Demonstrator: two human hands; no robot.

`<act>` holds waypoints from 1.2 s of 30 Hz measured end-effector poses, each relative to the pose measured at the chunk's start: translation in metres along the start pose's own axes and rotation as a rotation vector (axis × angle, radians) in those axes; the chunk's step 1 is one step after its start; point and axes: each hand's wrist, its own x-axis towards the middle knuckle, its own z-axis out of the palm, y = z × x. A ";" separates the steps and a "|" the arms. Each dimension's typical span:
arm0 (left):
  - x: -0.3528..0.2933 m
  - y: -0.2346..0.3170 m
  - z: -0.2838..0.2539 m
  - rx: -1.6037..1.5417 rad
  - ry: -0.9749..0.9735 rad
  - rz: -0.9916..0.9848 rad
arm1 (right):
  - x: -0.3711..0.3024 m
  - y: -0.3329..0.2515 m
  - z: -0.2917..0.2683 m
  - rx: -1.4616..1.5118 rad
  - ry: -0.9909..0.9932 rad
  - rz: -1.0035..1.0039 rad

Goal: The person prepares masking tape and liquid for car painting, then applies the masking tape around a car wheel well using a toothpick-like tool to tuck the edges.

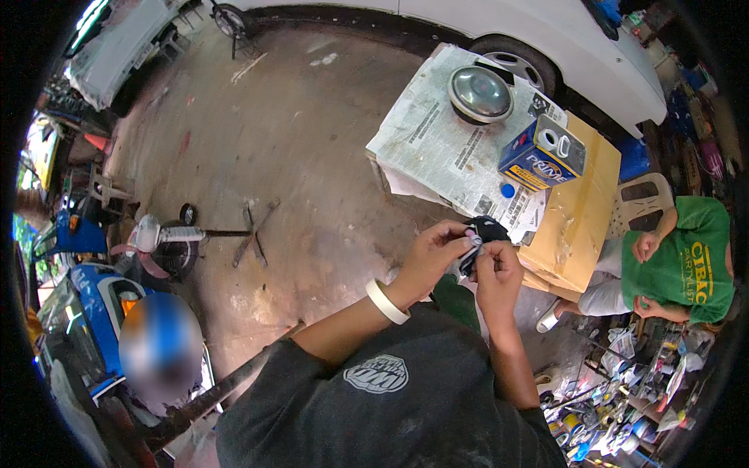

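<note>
Held before my chest, at the near edge of a paper-covered box, is a small black piece with a silvery part at its near side; its exact kind is hard to make out. My left hand pinches it from the left with thumb and fingers. From the right, the fingertips of my right hand close on the same piece, beside the silvery part. A white band circles my left wrist. Beyond my hands, a small blue cap lies on the paper.
A blue and yellow rectangular can and a round, glassy domed object stand on the covered surface, by a cardboard box. A person in green sits at right. A cross-shaped wrench lies on the floor; a white vehicle stands behind.
</note>
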 end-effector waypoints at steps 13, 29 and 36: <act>0.000 -0.010 -0.001 0.108 0.172 0.132 | -0.008 0.001 0.003 -0.154 -0.091 0.098; 0.031 0.006 -0.057 0.902 0.080 0.272 | -0.072 0.088 -0.088 -0.401 0.050 0.122; 0.038 -0.051 -0.011 0.882 -0.536 0.140 | -0.098 0.052 -0.122 -0.242 0.051 -0.129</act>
